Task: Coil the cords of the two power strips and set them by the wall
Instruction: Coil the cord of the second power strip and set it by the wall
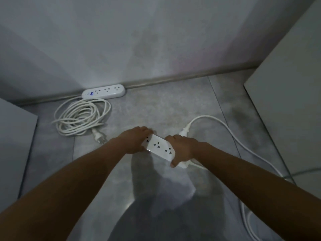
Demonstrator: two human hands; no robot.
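Note:
A white power strip [103, 91] lies against the base of the wall at the left, its cord [81, 117] coiled in loose loops in front of it, the plug [98, 136] on the floor. I hold a second white power strip [159, 146] above the grey floor in both hands. My left hand [135, 140] grips its far left end. My right hand [180, 150] grips its near right end. Its white cord [231, 134] runs uncoiled in an arc to the right and down past my right arm; its plug [184, 131] lies just beyond my right hand.
A grey wall [139, 40] with a metal skirting strip [173, 79] runs across the back. A pale cabinet side [286, 101] stands at the right and a grey block [15, 145] at the left. My shadow falls on the tiled floor [156, 110].

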